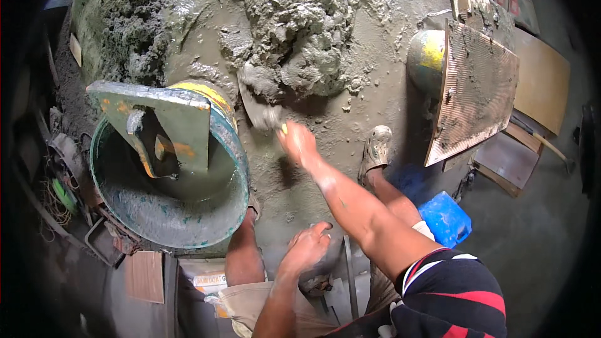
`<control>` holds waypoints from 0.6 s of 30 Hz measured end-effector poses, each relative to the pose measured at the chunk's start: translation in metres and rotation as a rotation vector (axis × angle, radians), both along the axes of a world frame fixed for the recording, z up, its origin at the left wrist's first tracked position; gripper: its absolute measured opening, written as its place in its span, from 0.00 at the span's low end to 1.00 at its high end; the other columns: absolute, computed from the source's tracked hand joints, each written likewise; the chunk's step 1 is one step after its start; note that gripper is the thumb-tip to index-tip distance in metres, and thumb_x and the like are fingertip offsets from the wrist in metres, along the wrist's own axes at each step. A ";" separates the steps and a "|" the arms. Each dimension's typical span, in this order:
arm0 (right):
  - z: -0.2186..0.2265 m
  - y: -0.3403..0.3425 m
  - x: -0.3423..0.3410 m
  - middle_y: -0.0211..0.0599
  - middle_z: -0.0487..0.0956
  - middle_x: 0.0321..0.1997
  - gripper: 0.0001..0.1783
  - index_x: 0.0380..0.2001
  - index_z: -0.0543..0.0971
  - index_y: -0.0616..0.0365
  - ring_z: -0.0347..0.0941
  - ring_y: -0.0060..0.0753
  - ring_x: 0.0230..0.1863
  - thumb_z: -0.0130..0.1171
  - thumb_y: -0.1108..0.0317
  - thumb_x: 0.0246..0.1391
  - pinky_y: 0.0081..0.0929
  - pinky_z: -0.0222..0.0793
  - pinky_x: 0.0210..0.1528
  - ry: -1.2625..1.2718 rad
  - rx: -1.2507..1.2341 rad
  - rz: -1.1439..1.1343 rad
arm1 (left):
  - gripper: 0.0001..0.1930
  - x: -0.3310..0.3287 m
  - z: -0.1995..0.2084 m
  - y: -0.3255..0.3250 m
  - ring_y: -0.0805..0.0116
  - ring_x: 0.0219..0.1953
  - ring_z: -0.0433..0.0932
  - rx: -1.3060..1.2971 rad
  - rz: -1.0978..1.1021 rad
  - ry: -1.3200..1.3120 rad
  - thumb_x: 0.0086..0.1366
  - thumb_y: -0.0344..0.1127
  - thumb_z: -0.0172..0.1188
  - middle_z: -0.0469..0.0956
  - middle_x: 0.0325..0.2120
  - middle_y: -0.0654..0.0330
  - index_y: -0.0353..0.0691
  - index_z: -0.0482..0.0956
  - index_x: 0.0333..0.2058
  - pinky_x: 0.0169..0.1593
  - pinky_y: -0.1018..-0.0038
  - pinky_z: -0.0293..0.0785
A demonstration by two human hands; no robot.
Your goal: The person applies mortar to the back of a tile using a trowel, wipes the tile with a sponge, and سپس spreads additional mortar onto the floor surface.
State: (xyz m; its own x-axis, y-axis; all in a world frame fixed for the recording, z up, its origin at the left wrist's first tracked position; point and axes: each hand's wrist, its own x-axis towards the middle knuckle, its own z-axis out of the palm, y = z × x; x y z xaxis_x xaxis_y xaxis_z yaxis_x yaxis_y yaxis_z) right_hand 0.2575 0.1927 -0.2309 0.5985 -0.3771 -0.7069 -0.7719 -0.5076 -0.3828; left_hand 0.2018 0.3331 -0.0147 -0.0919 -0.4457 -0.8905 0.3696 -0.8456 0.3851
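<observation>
My right hand (298, 142) is closed around the handle of a trowel, a yellow bit of which shows by the thumb. The trowel's blade (255, 107) is pushed against the near left side of a wet grey mortar heap (307, 31), with mortar on its far end. Closer to my body, my left hand (307, 248) hovers near my knees, loosely curled with the thumb apart and nothing visible in it. On the left, a large round bucket (141, 222) has greyish liquid inside. A flat rectangular float (181, 128) lies across its rim, its handle facing up.
At right, a ribbed board (476, 91) leans beside a rounded container (426, 56) with a yellow patch. A blue jerrycan (446, 218) stands by my right leg. More mortar (134, 31) lies at far left. Scrap and cords crowd the left edge.
</observation>
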 end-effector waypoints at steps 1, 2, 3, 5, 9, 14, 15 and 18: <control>-0.011 -0.015 0.034 0.56 0.83 0.40 0.18 0.43 0.78 0.58 0.80 0.61 0.45 0.62 0.55 0.59 0.54 0.75 0.47 -0.019 -0.012 -0.028 | 0.21 0.001 -0.001 -0.004 0.56 0.41 0.84 -0.020 -0.020 -0.015 0.68 0.39 0.50 0.85 0.37 0.51 0.41 0.77 0.57 0.50 0.63 0.76; -0.013 -0.020 0.065 0.56 0.83 0.40 0.19 0.42 0.80 0.59 0.80 0.61 0.45 0.62 0.54 0.58 0.53 0.75 0.48 -0.032 -0.008 -0.093 | 0.21 0.005 -0.001 -0.006 0.56 0.41 0.84 -0.020 -0.022 -0.018 0.68 0.39 0.50 0.85 0.37 0.51 0.41 0.77 0.57 0.50 0.63 0.76; -0.015 -0.030 0.089 0.57 0.83 0.41 0.20 0.41 0.82 0.60 0.80 0.61 0.46 0.63 0.53 0.57 0.51 0.76 0.49 -0.047 -0.009 -0.160 | 0.22 0.012 0.001 -0.011 0.48 0.48 0.81 -0.003 -0.020 0.022 0.67 0.40 0.49 0.83 0.42 0.45 0.43 0.76 0.57 0.55 0.58 0.74; -0.030 -0.066 0.112 0.57 0.84 0.41 0.22 0.37 0.85 0.61 0.81 0.61 0.46 0.63 0.51 0.54 0.48 0.76 0.49 -0.157 0.078 -0.323 | 0.22 0.020 0.005 -0.025 0.40 0.54 0.77 -0.020 -0.033 0.053 0.66 0.41 0.48 0.80 0.48 0.39 0.45 0.76 0.57 0.60 0.53 0.71; 0.017 -0.065 0.094 0.27 0.71 0.19 0.20 0.23 0.74 0.56 0.65 0.25 0.16 0.62 0.52 0.60 0.32 0.65 0.21 -0.138 0.580 -0.697 | 0.22 0.017 0.005 -0.005 0.41 0.53 0.78 -0.003 0.006 0.012 0.66 0.42 0.49 0.81 0.47 0.40 0.46 0.77 0.57 0.58 0.53 0.72; 0.080 -0.059 0.032 0.22 0.67 0.18 0.20 0.28 0.71 0.52 0.64 0.18 0.16 0.57 0.49 0.66 0.25 0.63 0.16 -0.042 0.783 -1.070 | 0.21 0.007 0.001 0.005 0.42 0.52 0.79 -0.032 0.044 0.054 0.67 0.41 0.51 0.82 0.43 0.42 0.46 0.77 0.56 0.56 0.53 0.73; 0.089 -0.051 0.026 0.20 0.65 0.17 0.20 0.29 0.69 0.51 0.63 0.17 0.15 0.57 0.48 0.66 0.23 0.62 0.15 -0.065 0.856 -1.204 | 0.21 0.003 -0.001 0.004 0.48 0.47 0.81 -0.078 0.030 0.017 0.68 0.41 0.51 0.84 0.39 0.46 0.43 0.76 0.57 0.54 0.58 0.75; 0.090 -0.036 0.014 0.21 0.63 0.15 0.22 0.24 0.68 0.49 0.60 0.19 0.12 0.57 0.48 0.66 0.25 0.59 0.14 0.063 0.860 -1.043 | 0.21 0.021 0.006 -0.004 0.54 0.43 0.84 -0.073 0.013 0.026 0.69 0.39 0.50 0.85 0.35 0.51 0.41 0.76 0.57 0.51 0.63 0.76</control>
